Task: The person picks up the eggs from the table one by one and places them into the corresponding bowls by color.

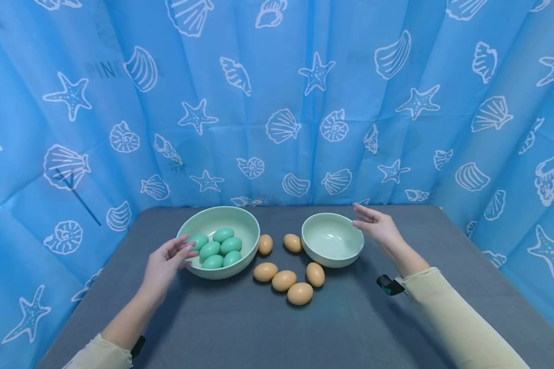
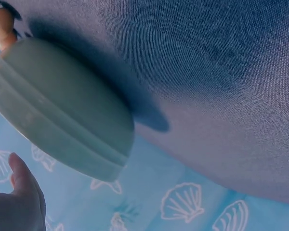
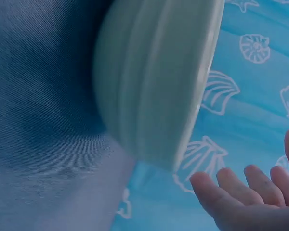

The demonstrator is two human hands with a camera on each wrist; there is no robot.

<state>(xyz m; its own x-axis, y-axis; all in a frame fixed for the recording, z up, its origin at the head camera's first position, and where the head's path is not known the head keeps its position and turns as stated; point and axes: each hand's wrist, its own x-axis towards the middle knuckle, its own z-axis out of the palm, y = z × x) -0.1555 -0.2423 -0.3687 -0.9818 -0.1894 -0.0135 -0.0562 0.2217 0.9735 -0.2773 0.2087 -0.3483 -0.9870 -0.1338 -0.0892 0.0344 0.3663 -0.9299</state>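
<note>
A large pale green bowl (image 1: 218,273) stands at the left with several green eggs (image 1: 210,250) in it. My left hand (image 1: 165,260) is at its left rim, fingers loosely bent, holding nothing that shows; whether it touches the rim I cannot tell. To the right is a smaller pale green bowl (image 1: 332,260) with nothing inside. Beside its right rim my right hand (image 1: 377,225) has its fingers extended and grips nothing. In the right wrist view the fingers (image 3: 231,190) appear just off the small bowl's rim. Several brown eggs (image 1: 284,281) lie between and in front of the bowls.
A dark grey cloth (image 1: 240,328) covers the table. Behind it and at both sides hangs a blue curtain (image 1: 277,77) with white shell and starfish prints. One brown egg (image 1: 265,245) lies against the large bowl's right side; another (image 1: 293,243) is close to the small bowl.
</note>
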